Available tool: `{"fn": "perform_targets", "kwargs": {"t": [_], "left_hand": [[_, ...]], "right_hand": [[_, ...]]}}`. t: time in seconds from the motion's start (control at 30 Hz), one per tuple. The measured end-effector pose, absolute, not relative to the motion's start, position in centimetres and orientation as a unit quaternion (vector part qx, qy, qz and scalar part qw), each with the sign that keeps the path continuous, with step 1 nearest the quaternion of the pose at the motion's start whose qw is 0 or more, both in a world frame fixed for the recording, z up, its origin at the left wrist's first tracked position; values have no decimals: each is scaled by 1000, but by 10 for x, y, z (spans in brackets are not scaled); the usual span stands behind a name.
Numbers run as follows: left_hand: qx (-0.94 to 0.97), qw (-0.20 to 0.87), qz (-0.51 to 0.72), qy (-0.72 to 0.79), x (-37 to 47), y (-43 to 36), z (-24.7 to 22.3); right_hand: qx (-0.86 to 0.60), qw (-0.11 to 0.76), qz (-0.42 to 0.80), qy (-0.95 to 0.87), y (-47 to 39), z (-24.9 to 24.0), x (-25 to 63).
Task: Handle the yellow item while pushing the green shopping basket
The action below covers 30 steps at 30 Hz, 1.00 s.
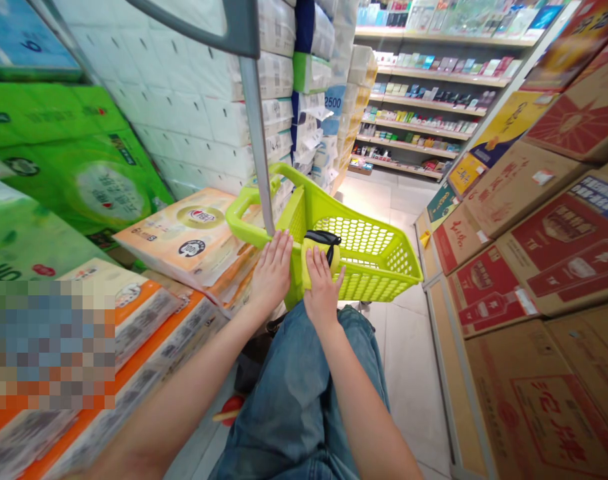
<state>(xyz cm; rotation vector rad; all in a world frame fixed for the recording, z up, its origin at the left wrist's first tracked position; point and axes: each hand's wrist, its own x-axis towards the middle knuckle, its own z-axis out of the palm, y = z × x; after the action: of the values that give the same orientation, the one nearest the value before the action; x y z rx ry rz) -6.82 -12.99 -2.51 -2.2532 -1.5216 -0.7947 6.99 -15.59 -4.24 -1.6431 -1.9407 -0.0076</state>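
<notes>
A lime-green shopping basket (379, 287) with perforated sides stands in front of my knees, its grey pull handle (257, 133) raised. My left hand (273, 270) lies flat on the basket's near left rim, beside the base of the pull handle, fingers extended. Against the basket's near side is a yellow cloth (308, 270) with a black strap-like part on top. My right hand (323, 287) rests on this cloth with its fingers spread over it and the thumb apart. Part of the cloth is hidden under that hand.
Stacked white tissue packs (204, 127) rise behind the basket on the left, with an orange carton (184, 233) nearer. Cardboard boxes (524, 387) line the right side. Tiled floor (404, 353) runs between toward shelves (434, 73) at the back.
</notes>
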Motion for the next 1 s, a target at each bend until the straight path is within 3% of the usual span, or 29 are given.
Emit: {"fn": "perform_targets", "kwargs": {"t": [0.33, 0.47, 0.7, 1.0], "left_hand": [[-792, 148, -267, -528, -68, -132, -22], [-791, 149, -267, -530, -68, -133, -22], [-787, 156, -261, -537, -70, -131, -23], [-790, 145, -261, -536, -66, -133, -21]], "right_hand": [[-723, 303, 1, -620, -166, -84, 141], [-723, 333, 39, -604, -155, -66, 106], [-600, 322, 41, -731, -148, -24, 38], [-650, 293, -20, -701, -159, -71, 122]]}}
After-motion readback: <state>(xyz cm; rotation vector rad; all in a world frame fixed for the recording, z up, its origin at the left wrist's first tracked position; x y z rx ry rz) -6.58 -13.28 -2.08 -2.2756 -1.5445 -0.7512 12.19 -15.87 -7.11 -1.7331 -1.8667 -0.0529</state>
